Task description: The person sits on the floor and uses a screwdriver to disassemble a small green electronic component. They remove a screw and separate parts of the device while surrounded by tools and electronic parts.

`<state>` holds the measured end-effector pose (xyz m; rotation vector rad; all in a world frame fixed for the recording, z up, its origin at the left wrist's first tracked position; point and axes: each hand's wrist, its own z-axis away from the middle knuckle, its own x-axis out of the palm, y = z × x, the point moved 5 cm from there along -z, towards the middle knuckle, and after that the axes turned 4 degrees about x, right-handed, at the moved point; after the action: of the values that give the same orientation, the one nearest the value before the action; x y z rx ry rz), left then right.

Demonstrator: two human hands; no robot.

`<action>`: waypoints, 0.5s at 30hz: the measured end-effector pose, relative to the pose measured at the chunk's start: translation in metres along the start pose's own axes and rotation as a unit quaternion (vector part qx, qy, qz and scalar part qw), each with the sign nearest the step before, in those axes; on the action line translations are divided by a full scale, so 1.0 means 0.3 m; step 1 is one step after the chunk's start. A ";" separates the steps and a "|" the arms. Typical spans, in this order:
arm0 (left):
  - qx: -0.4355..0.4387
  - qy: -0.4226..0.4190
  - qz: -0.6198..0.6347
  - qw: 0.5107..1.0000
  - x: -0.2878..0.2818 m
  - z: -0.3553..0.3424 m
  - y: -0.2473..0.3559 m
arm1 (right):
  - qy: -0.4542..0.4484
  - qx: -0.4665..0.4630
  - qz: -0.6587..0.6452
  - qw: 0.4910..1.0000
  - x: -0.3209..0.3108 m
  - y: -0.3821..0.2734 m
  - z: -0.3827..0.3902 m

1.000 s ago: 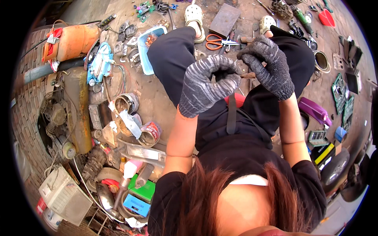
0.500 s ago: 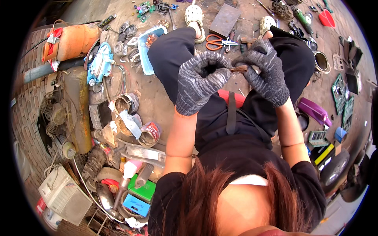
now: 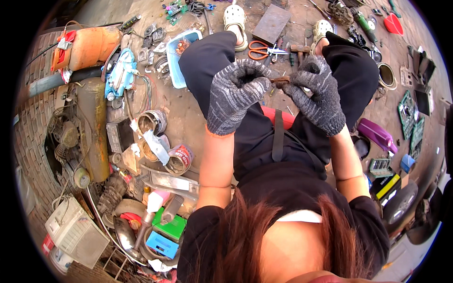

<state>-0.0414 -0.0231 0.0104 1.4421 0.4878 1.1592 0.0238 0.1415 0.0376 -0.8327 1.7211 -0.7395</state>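
Note:
Both my hands wear grey knit gloves and are raised above my lap. My left hand (image 3: 234, 94) and my right hand (image 3: 317, 92) pinch the two ends of a small rusty brown metal piece (image 3: 281, 81) held between them. Most of that piece is hidden by my fingers, so its shape is unclear. I sit low with knees apart in black trousers, feet in pale clogs (image 3: 234, 18).
Scrap surrounds me on the dirt ground: orange-handled scissors (image 3: 259, 49) and a grey metal plate (image 3: 271, 23) ahead, a blue tub (image 3: 175, 70), metal rings and cans (image 3: 152, 121) to the left, an orange tank (image 3: 89, 46), green circuit boards (image 3: 410, 120) and a purple container (image 3: 375, 134) right.
Both hands have drifted slightly up and apart while keeping their pinch on the small piece. The left glove has turned a little.

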 end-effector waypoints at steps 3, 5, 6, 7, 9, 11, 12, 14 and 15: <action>0.115 0.073 -0.193 0.972 0.004 0.007 0.002 | -0.031 -0.030 0.061 0.997 0.003 -0.067 -0.001; 0.191 0.040 -0.333 0.922 0.025 0.008 0.010 | -0.001 -0.033 0.110 0.993 -0.012 -0.063 0.005; 0.228 0.024 -0.400 0.888 0.039 0.010 0.014 | 0.008 -0.034 0.131 0.991 -0.019 -0.057 -0.004; 0.253 0.005 -0.450 0.857 0.049 0.010 0.024 | 0.015 -0.038 0.152 0.988 -0.032 -0.053 -0.024; 0.220 -0.027 -0.386 0.896 0.055 0.011 0.024 | 0.023 -0.024 0.167 0.985 -0.042 -0.041 -0.042; 0.123 -0.063 -0.281 0.950 0.046 0.013 0.009 | 0.007 -0.010 0.121 0.993 -0.040 0.003 -0.046; 0.084 -0.058 -0.200 0.974 0.039 0.009 0.005 | -0.001 -0.003 0.099 0.995 -0.038 0.018 -0.046; 0.002 -0.046 -0.036 0.998 0.029 0.007 0.000 | -0.023 -0.015 0.035 0.999 -0.020 0.004 -0.039; -0.033 -0.023 0.039 0.998 0.015 0.005 -0.013 | -0.024 -0.031 0.012 0.999 -0.009 -0.001 -0.025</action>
<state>-0.0369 -0.0191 0.0087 1.4377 0.3611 1.1912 0.0172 0.1442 0.0414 -0.8639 1.7160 -0.6472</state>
